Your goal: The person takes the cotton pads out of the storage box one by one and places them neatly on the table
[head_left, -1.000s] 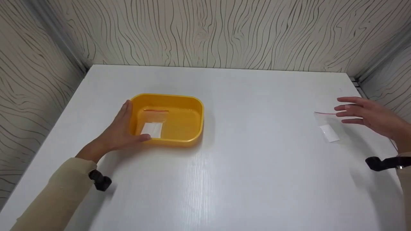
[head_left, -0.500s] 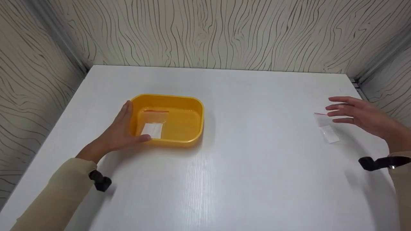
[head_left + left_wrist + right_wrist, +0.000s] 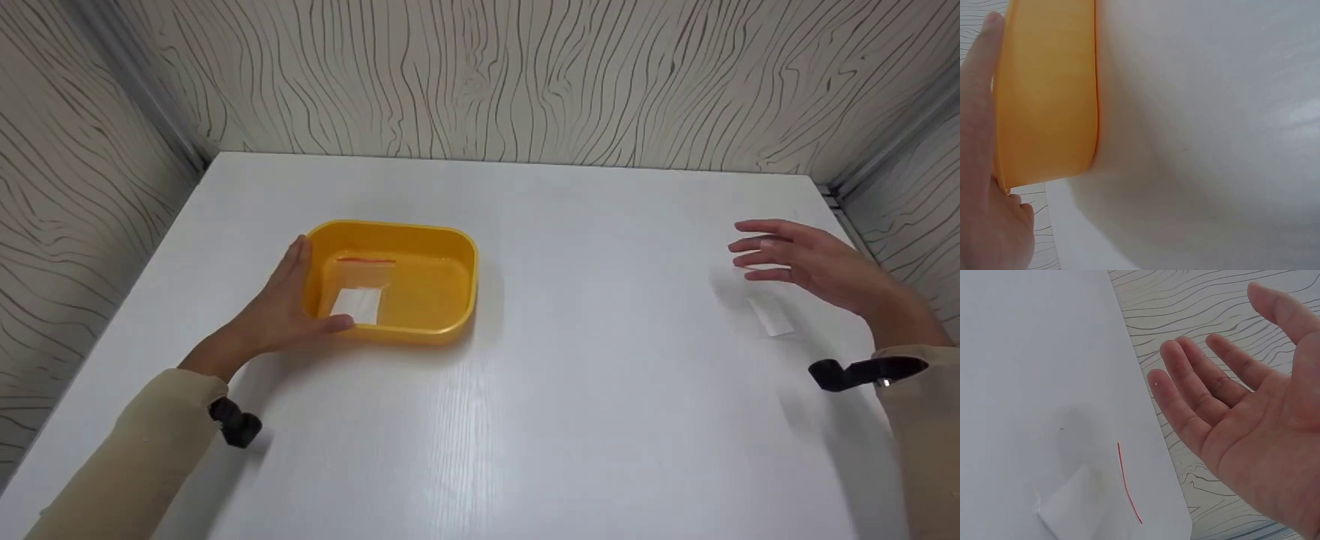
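A yellow plastic tray (image 3: 427, 330) stands on the left half of the white table. My left hand (image 3: 274, 315) holds its left end, thumb over the near rim and fingers along the left side. Inside the tray lies a clear zip bag (image 3: 367, 274) with a red seal line and a white piece in it. My right hand (image 3: 817, 266) hovers over the table's right side, fingers spread and holding nothing. Below it lies another clear zip bag (image 3: 1075, 500), with its red strip and white piece showing in the right wrist view; the hand partly hides it in the head view.
The white table (image 3: 600, 375) carries the tray and the bags. Patterned panels (image 3: 480, 82) rise behind it and at both sides. A black wrist mount (image 3: 870, 373) sticks out from the right sleeve, another from the left.
My right hand has moved left, now covering the upper part of the loose zip bag in the head view. The left hand and the tray have stayed put.
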Demonstrator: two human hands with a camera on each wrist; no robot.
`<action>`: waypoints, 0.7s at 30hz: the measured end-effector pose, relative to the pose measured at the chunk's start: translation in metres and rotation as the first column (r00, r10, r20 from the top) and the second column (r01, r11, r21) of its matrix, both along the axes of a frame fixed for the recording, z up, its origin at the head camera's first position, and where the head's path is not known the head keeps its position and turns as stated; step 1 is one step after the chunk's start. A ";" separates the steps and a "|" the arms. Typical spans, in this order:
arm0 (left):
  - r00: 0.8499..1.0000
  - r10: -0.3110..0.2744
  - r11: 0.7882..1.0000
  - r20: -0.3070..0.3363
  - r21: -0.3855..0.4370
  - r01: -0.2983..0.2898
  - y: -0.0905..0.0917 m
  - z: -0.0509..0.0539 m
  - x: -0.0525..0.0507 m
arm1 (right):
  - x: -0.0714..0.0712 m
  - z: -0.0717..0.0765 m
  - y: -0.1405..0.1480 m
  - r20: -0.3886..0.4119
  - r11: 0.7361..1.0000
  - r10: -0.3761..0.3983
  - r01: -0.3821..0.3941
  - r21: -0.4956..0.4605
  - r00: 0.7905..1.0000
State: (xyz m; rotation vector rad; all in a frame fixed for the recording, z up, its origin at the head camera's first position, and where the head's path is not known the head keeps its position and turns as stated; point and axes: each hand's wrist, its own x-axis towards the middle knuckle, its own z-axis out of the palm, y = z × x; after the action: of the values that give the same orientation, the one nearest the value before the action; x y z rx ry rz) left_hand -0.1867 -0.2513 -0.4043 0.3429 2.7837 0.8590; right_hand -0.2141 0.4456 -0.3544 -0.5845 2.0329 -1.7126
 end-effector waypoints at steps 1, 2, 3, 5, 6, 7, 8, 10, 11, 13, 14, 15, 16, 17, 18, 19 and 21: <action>1.000 0.000 1.000 -0.001 0.001 0.000 0.000 0.000 0.000 | 0.000 0.001 -0.002 -0.002 1.000 -0.002 0.002 0.009 1.000; 1.000 0.000 1.000 -0.002 0.001 0.000 0.001 0.000 0.000 | -0.001 0.001 -0.003 -0.003 1.000 -0.004 0.004 0.016 1.000; 1.000 0.001 1.000 -0.002 0.001 -0.001 0.001 0.000 0.000 | -0.002 0.002 -0.005 -0.004 1.000 -0.003 0.003 0.018 1.000; 1.000 0.001 1.000 -0.006 0.005 -0.001 0.001 0.001 0.000 | -0.003 0.002 -0.008 -0.002 1.000 0.001 -0.001 0.010 1.000; 1.000 0.001 1.000 -0.007 0.007 -0.001 0.001 0.001 0.000 | -0.004 0.002 -0.009 0.000 1.000 0.003 -0.003 0.005 1.000; 1.000 0.001 1.000 -0.009 0.010 -0.001 0.001 0.001 0.001 | -0.005 0.002 -0.010 -0.002 1.000 0.004 -0.004 0.006 1.000; 1.000 0.001 1.000 -0.009 0.011 -0.001 0.001 0.001 0.001 | -0.006 0.002 -0.012 0.003 1.000 0.006 -0.006 0.000 1.000; 1.000 0.000 1.000 -0.012 0.015 0.001 0.002 0.001 0.001 | -0.007 0.001 -0.014 0.008 1.000 0.007 -0.007 -0.005 1.000; 1.000 0.000 1.000 -0.014 0.018 0.001 0.002 0.002 0.001 | -0.007 0.001 -0.014 0.012 1.000 0.006 -0.006 -0.005 1.000; 1.000 0.000 1.000 -0.016 0.022 0.001 0.003 0.002 0.002 | -0.008 0.001 -0.017 0.013 1.000 -0.002 0.002 0.007 1.000; 1.000 0.000 1.000 -0.016 0.022 0.000 0.003 0.002 0.002 | -0.009 0.001 -0.017 0.014 1.000 -0.005 0.005 0.011 1.000; 1.000 0.001 1.000 -0.017 0.022 0.000 0.003 0.002 0.002 | -0.009 0.001 -0.018 0.015 1.000 -0.007 0.007 0.015 1.000; 1.000 0.001 1.000 -0.018 0.022 -0.001 0.002 0.001 0.002 | -0.010 0.001 -0.019 0.016 1.000 -0.008 0.008 0.018 1.000; 1.000 0.001 1.000 -0.018 0.021 -0.001 0.002 0.001 0.002 | -0.010 0.001 -0.020 0.018 1.000 -0.008 0.008 0.016 1.000; 1.000 0.002 1.000 -0.019 0.019 -0.001 0.002 0.001 0.002 | -0.010 0.001 -0.021 0.019 1.000 -0.007 0.007 0.013 1.000; 1.000 0.000 1.000 -0.021 0.017 0.000 0.002 0.000 0.002 | -0.011 0.002 -0.022 0.021 1.000 -0.006 0.006 0.009 1.000; 1.000 -0.003 1.000 -0.023 0.010 0.004 0.001 -0.001 0.002 | -0.011 0.002 -0.025 0.028 1.000 0.000 0.000 -0.008 1.000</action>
State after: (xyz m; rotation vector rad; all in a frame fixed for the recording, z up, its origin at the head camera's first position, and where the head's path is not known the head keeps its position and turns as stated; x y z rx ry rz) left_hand -0.1850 -0.2502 -0.4049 0.3615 2.7998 0.8735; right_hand -0.2252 0.4209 -0.3524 -0.5602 2.0080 -1.7203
